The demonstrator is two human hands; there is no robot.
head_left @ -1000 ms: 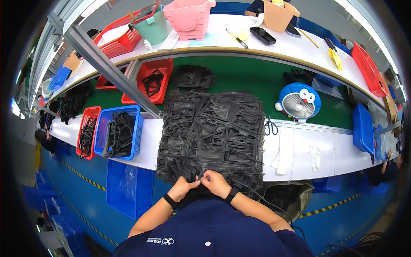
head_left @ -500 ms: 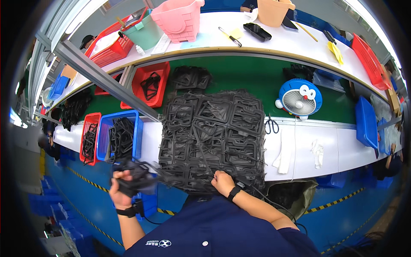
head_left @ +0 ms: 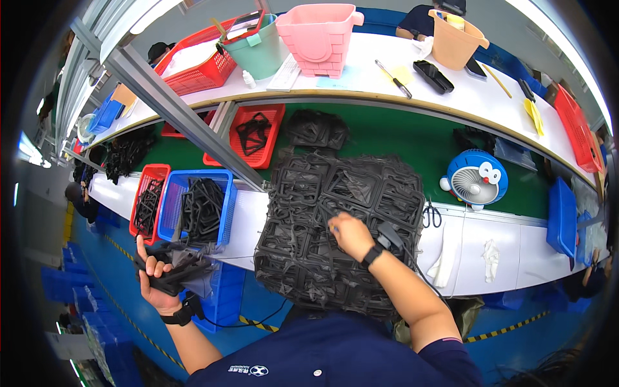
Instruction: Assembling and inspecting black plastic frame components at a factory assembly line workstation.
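A bundle of black plastic frames [head_left: 177,269] with thin clear film hangs in my left hand [head_left: 155,276], out beyond the left side of the stack, fingers wrapped round it with the index finger raised. In front of me stands a wide stack of black plastic frames [head_left: 309,242], layered with thin film. My right hand [head_left: 351,235] reaches over the middle of this stack, its fingers curled together and the fingertips at the frames. What they grip, if anything, is hidden. Each wrist wears a black strap with a cabled device.
Left of the stack are a blue basket [head_left: 225,213] and a red basket [head_left: 137,219], both with black frames. A fan [head_left: 477,180], scissors [head_left: 433,214] and white gloves [head_left: 445,258] lie to the right. Above runs a shelf [head_left: 374,90] with buckets; a post [head_left: 174,116] slants at left.
My right hand has moved up from the near edge to the middle of the stack. My left hand, still holding the bundle, has shifted left. The whole view has shifted too.
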